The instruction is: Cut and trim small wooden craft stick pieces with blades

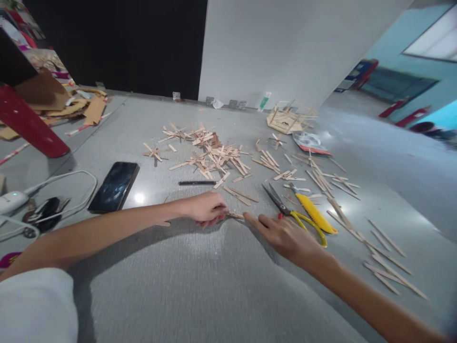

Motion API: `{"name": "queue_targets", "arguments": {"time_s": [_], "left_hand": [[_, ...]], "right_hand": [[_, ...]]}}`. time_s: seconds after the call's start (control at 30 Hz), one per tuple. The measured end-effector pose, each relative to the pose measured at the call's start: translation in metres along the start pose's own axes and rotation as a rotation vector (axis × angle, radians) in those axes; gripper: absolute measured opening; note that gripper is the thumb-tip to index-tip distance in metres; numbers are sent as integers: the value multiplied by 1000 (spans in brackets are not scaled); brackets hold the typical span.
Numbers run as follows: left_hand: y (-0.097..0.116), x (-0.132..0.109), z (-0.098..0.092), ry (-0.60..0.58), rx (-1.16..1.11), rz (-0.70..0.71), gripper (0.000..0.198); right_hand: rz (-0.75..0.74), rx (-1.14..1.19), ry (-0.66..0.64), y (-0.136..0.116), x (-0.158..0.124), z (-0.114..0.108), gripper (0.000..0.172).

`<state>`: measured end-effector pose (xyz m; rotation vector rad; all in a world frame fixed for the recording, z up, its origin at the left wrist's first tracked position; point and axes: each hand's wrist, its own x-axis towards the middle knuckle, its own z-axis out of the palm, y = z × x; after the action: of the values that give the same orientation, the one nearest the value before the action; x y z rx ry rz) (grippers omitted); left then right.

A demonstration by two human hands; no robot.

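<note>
My left hand [210,208] is closed on one end of a short, flat wooden craft stick [235,216], low over the grey tabletop. My right hand [287,234] meets the other end with its index fingertip, the remaining fingers curled in; its thumb is hidden. Whether the stick is one piece or several layered together cannot be made out. A small red tip [280,216] shows beside the right knuckles. Scissors with yellow handles [298,216] and a yellow-handled cutter [316,209] lie just beyond the right hand. A black pen [197,183] rests beyond the left hand.
A loose heap of craft sticks [221,155] covers the table's middle, with more sticks [346,221] strewn right. A stick-built frame [285,121] and a plastic packet [310,143] stand behind. A phone [114,187], white cable [91,176] and red post [32,126] are left.
</note>
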<state>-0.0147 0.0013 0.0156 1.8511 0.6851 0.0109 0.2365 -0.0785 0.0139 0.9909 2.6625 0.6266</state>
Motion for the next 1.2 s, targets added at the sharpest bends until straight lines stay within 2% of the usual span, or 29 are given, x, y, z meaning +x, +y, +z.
{"name": "queue_targets", "arguments": {"time_s": [0.1, 0.17, 0.3, 0.37, 0.43, 0.53, 0.7, 0.8, 0.9, 1.1, 1.2], "left_hand": [[1, 1, 0, 3, 5, -17, 41], [1, 1, 1, 6, -12, -26, 40], [1, 0, 1, 20, -46, -33, 34], [0, -1, 1, 18, -49, -29, 32], [-2, -1, 1, 13, -42, -28, 33], [-3, 0, 1, 9, -41, -29, 33], [1, -1, 2, 17, -16, -25, 39], [4, -2, 2, 23, -1, -45, 42], [5, -2, 2, 22, -32, -43, 39], [0, -2, 1, 30, -74, -41, 36], [-1, -2, 2, 31, -74, -39, 34]], "right_hand": [[-24, 4, 1, 4, -3, 14, 55], [-22, -7, 3, 6, 1, 8, 54], [-26, -42, -27, -1, 15, -32, 45], [-28, -69, -99, -8, 25, -54, 36], [-17, -69, -116, -15, 31, -66, 33], [4, -55, -91, -18, 27, -59, 35], [22, -34, 8, -3, 5, -8, 50], [-6, -31, 4, 4, 1, 8, 56], [-16, -53, 9, 3, 5, -2, 53], [-38, -81, -3, -7, 19, -44, 34], [-29, -79, -6, -8, 21, -48, 34]]}}
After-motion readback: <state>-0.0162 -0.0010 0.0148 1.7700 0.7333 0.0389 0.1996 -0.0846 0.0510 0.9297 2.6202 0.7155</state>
